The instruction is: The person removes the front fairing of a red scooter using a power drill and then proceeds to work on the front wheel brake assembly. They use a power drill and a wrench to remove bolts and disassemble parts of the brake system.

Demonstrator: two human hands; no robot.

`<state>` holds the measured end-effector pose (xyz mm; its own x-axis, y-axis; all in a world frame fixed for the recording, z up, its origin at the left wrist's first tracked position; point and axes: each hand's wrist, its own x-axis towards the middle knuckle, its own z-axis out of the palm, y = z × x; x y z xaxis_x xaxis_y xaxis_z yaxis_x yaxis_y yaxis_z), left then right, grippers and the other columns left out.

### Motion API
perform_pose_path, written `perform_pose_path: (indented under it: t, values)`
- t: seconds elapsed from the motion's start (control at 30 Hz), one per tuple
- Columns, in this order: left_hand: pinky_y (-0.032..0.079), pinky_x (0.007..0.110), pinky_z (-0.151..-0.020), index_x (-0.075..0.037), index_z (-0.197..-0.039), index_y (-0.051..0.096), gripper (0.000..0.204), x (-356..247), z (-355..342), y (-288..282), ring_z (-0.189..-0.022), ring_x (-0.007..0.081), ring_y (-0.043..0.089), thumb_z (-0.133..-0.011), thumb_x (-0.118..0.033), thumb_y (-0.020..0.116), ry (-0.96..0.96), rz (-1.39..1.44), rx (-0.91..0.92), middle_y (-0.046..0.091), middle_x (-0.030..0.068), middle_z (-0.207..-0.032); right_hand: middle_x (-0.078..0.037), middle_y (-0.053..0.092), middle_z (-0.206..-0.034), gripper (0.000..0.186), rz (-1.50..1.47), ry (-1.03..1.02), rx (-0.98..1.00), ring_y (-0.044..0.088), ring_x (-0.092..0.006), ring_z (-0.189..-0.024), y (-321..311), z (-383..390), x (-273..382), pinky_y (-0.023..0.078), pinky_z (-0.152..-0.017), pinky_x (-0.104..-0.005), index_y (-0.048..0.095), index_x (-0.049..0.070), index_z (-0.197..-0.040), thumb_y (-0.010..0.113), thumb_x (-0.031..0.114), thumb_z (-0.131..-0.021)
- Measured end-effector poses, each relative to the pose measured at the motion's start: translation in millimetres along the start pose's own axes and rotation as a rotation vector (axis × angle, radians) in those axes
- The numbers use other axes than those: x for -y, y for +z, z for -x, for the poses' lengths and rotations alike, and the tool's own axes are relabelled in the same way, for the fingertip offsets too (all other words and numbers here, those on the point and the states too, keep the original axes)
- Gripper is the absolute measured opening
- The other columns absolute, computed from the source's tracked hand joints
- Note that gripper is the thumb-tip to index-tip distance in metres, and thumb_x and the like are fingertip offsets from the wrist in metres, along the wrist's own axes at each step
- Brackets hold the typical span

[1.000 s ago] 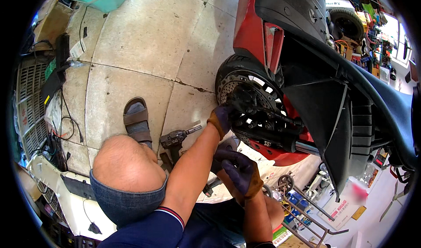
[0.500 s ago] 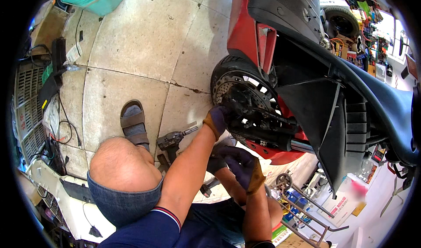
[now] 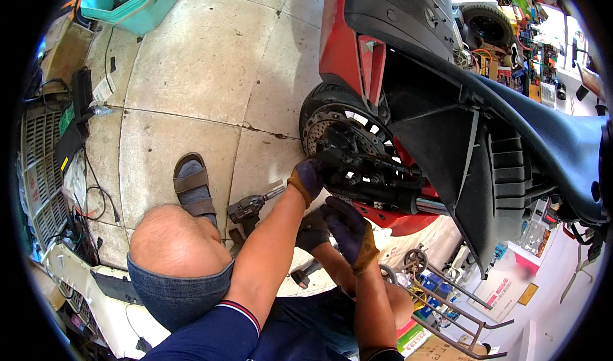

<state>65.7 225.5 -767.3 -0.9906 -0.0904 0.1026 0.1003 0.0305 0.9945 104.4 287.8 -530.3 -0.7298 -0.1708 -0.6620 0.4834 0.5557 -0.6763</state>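
My left hand (image 3: 309, 176), in a dark purple glove with a tan cuff, reaches to the hub side of a scooter's wheel (image 3: 310, 110). Its fingers are closed at the black brake caliper (image 3: 341, 147); the tips, and whatever they grip, are hidden. Below the black fork leg (image 3: 383, 193), my right hand (image 3: 348, 229) wears a matching glove. Its fingers reach loosely up toward the wheel, with nothing seen in them. A perforated brake disc (image 3: 317, 131) shows behind the caliper. On the floor by my left forearm lies a cordless impact wrench (image 3: 248, 209) with a long socket.
Black and red scooter bodywork (image 3: 440, 144) overhangs the wheel on the right. A teal bin (image 3: 131, 13) stands at the far left. Plastic crates (image 3: 45, 150) and cables line the left side. A metal hand cart (image 3: 447, 310) lies at the lower right, near my right knee.
My right hand has shifted a little up and left, closer to the wheel, and its fingers have straightened somewhat. The left hand stays at the caliper. The whole view has moved slightly.
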Motion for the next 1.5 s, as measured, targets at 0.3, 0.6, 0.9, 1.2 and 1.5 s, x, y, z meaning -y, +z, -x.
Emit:
perform_pose_path:
  t: [0.3,0.6,0.9,1.2,1.5]
  values:
    - [0.053,0.040,-0.095,-0.004,-0.129,0.053,0.036,-8.5,-6.2,-1.0,-0.109,0.0273,0.063,-0.093,-0.002,0.053,-0.492,1.646,-0.167,0.064,0.0140,-0.119,-0.015,0.065,-0.126,0.043,0.026,0.005,0.039,0.062,-0.0193,-0.113,2.8,-1.3,8.7,0.049,-0.097,-0.0313,0.053,0.001,-0.136,0.061,0.005,-0.095]
    - [0.052,0.043,-0.098,-0.002,-0.124,0.056,0.038,-9.5,-10.5,-23.3,-0.107,0.0338,0.063,-0.087,-0.005,0.057,0.201,-0.245,0.061,0.065,0.0168,-0.114,-0.014,0.064,-0.125,0.041,0.030,0.003,0.041,0.061,-0.0181,-0.114,-1.5,0.5,1.5,0.049,-0.098,-0.0309,0.051,-0.001,-0.137,0.057,0.003,-0.097]
    - [0.055,0.049,-0.094,-0.001,-0.105,0.057,0.022,-1.4,10.8,-28.0,-0.106,0.0392,0.064,-0.085,0.007,0.052,-0.466,1.734,-0.353,0.065,0.0214,-0.106,-0.015,0.067,-0.118,0.041,-0.205,0.039,-0.022,0.067,-0.0219,-0.103,7.6,-10.5,6.1,0.052,-0.089,-0.0333,0.053,-0.001,-0.135,0.048,0.026,-0.104]
    - [0.053,0.039,-0.092,-0.005,-0.097,0.057,0.019,-8.2,21.0,-52.2,-0.102,0.0278,0.062,-0.087,0.011,0.059,-0.312,1.657,-0.221,0.065,0.0135,-0.109,-0.015,0.069,-0.114,0.051,-0.492,0.219,-0.110,0.069,-0.0242,-0.095,19.4,-31.4,8.0,0.054,-0.078,-0.0342,0.057,0.004,-0.131,0.044,0.045,-0.103]
    - [0.050,0.042,-0.098,-0.005,-0.098,0.061,0.021,-22.4,38.0,-76.7,-0.111,0.0285,0.062,-0.085,0.011,0.055,-0.283,1.655,-0.163,0.067,0.0137,-0.110,-0.013,0.070,-0.109,0.040,-0.551,0.192,-0.100,0.070,-0.0234,-0.087,34.0,-43.4,5.3,0.056,-0.071,-0.0329,0.059,0.005,-0.126,0.052,0.034,-0.100]
